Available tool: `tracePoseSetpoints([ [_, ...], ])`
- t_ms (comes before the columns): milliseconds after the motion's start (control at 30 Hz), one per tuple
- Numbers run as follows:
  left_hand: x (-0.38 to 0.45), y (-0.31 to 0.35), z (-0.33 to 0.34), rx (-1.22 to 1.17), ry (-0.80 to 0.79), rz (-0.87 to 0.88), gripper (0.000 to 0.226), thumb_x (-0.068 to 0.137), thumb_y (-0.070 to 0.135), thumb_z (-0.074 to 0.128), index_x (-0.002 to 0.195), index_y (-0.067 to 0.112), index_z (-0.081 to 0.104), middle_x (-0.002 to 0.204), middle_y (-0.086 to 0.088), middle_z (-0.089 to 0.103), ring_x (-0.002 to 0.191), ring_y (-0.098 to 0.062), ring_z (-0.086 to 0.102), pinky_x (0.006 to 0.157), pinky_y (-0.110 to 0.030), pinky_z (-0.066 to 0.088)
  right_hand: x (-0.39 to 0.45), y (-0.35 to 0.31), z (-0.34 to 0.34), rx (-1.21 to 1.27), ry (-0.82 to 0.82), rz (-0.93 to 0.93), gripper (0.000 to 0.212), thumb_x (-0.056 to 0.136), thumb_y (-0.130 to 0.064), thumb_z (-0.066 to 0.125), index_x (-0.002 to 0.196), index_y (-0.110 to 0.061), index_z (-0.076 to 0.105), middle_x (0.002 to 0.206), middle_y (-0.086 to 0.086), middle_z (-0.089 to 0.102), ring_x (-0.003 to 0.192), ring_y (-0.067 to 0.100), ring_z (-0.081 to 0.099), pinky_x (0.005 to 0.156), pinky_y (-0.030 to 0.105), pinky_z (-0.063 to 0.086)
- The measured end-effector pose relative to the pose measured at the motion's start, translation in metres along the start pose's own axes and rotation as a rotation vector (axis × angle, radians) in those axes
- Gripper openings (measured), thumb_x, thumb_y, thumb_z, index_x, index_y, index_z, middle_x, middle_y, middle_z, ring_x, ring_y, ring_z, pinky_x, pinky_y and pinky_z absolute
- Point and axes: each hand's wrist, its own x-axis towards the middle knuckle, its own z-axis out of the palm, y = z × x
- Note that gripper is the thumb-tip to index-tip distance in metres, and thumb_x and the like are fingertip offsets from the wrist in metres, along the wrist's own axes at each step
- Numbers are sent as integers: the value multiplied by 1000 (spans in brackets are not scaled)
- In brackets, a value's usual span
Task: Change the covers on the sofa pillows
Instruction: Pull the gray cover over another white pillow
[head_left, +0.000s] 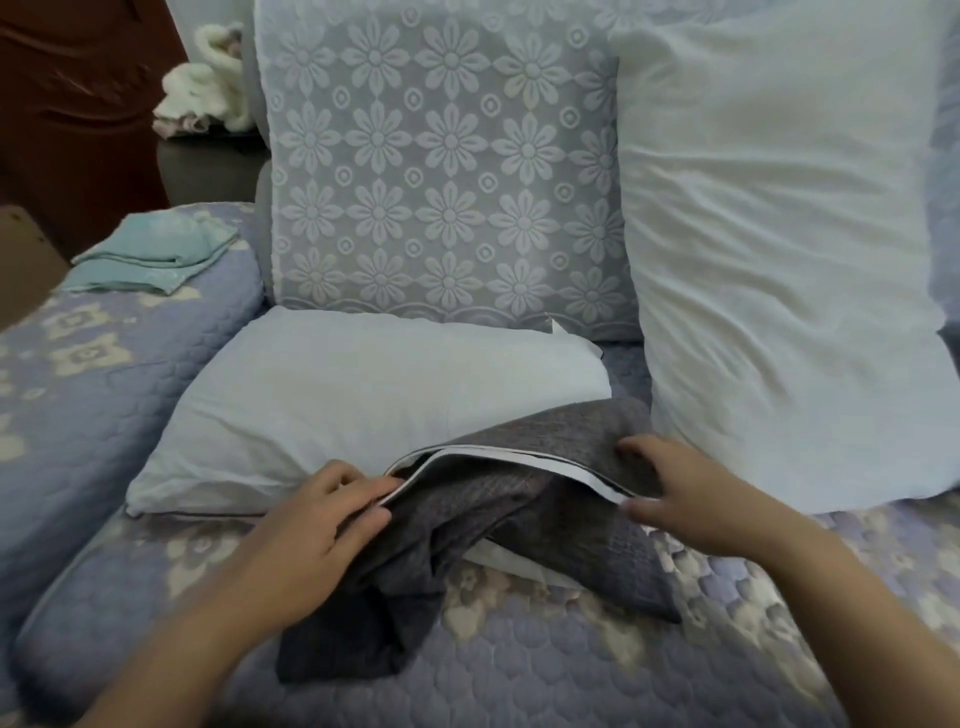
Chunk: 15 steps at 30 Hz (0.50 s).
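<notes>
Sofa seat (519, 670): quilted lilac cover with pale flower motifs.
Backrest (447, 171): draped in daisy-pattern lace.
Upright pillow (779, 234): bare white, leaning at right.
Flat pillow (332, 395): bare white, lying on the seat.
Grey cover (519, 519): crumpled against the flat pillow's near edge, opening facing left.
Folded teal cloth (156, 254): on the armrest.
Left hand (317, 525): grip pinching the opening's white-lined edge.
Right hand (691, 493): grip curled around the same edge.

A dark grey cover (519, 525) with a white-edged opening lies crumpled across the near right corner of a bare white pillow (363, 395) lying flat. Another bare pillow (779, 260) leans upright beside it.
</notes>
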Motion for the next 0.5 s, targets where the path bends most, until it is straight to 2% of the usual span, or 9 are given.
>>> tracePoseSetpoints([
  [33,-2,-3,3,9,34,-9,52,96,67,35,121,36,69,110,23,49,92,-1,56,84,-19,43,5,3,9,-79,-5,30,62,89,-39,66,144,-29,39,138,-1,49,122,20,52,98,31,43],
  [100,-6,-8,9,40,33,-43,66,96,72,26,107,30,76,115,20,55,98,-4,58,91,-26,44,14,9,19,-147,97,78,49,91,-33,61,136,-27,44,134,2,53,118,25,55,91,35,45],
  [167,-6,-7,7,-19,-18,-149,65,96,72,27,90,29,75,103,22,65,95,1,62,90,-34,49,20,12,20,-123,240,111,41,90,-26,60,130,-21,51,127,8,60,111,30,56,89,39,48],
  [233,-1,-5,4,-57,86,-191,59,97,64,34,71,22,65,78,11,65,77,-4,62,77,-41,52,24,18,24,-98,256,141,64,85,-26,64,145,-19,41,134,12,54,118,34,52,95,41,46],
  [300,4,-1,-4,-62,293,-170,44,95,49,53,68,17,66,71,7,63,70,-8,60,72,-41,50,25,21,34,-5,115,176,97,82,-29,69,159,-19,12,149,15,39,129,35,46,104,40,42],
  [367,11,4,-13,-102,455,-157,14,90,22,73,77,17,73,80,8,67,77,-6,62,79,-28,50,24,22,45,174,7,244,112,79,-30,71,159,-25,-7,152,17,38,126,34,52,103,39,44],
  [400,14,7,-19,-130,468,-153,8,86,10,77,81,17,74,85,9,67,83,-4,62,81,-18,47,25,25,51,212,24,286,112,79,-31,69,159,-25,-9,147,19,44,120,35,56,100,40,47],
  [467,16,11,-28,-172,399,-153,22,81,0,77,86,20,73,91,11,67,92,2,60,81,-4,39,27,35,56,176,144,374,98,85,-27,63,159,-16,0,138,21,52,116,38,56,96,39,47],
  [500,14,13,-33,-188,352,-150,27,81,-2,76,89,24,73,93,11,67,94,4,59,81,-2,38,26,37,56,169,191,397,86,87,-25,61,157,-13,12,133,21,54,115,38,55,94,40,48],
])
